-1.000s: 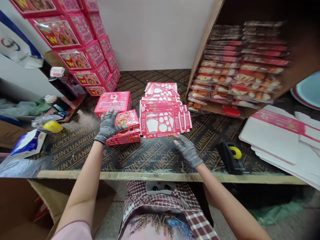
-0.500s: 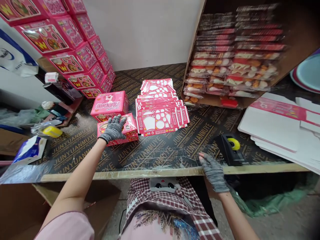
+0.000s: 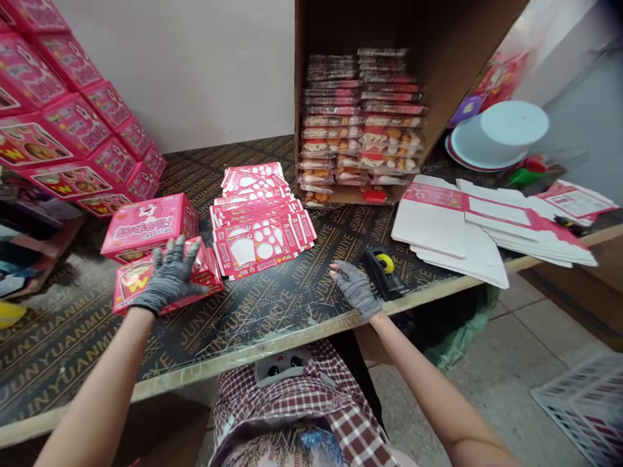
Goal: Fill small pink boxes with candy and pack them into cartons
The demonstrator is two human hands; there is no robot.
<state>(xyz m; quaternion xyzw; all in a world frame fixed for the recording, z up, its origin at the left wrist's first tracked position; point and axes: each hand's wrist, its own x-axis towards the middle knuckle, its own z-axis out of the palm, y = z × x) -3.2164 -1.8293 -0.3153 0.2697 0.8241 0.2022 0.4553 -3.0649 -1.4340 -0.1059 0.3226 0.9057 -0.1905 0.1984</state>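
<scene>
My left hand (image 3: 170,275), in a grey fingerless glove, lies with spread fingers on top of a glossy pink box (image 3: 127,285). Right behind that one stands another pink carton (image 3: 141,224) with a printed lid. On the table's front part rests my right hand (image 3: 354,287), gloved the same way, its fingers stretched out and holding nothing. Just to its right is a black tape dispenser (image 3: 384,275) with a yellow core. Between the hands, farther back, a fanned pile of flat pink cut-out cards (image 3: 263,243) covers the dark table (image 3: 287,301).
A large cardboard box (image 3: 448,97) on its side holds stacked clear food packets (image 3: 363,130). Flat white-and-pink box blanks (image 3: 440,227) lie at the right. A stack of pink boxes (image 3: 73,123) rises at the left. Beyond the blanks stands a pale blue tub (image 3: 506,133).
The view has swung to the right, showing more blanks and the tub. My right hand has moved forward onto the table beside the dispenser; my left hand stays on the pink box.
</scene>
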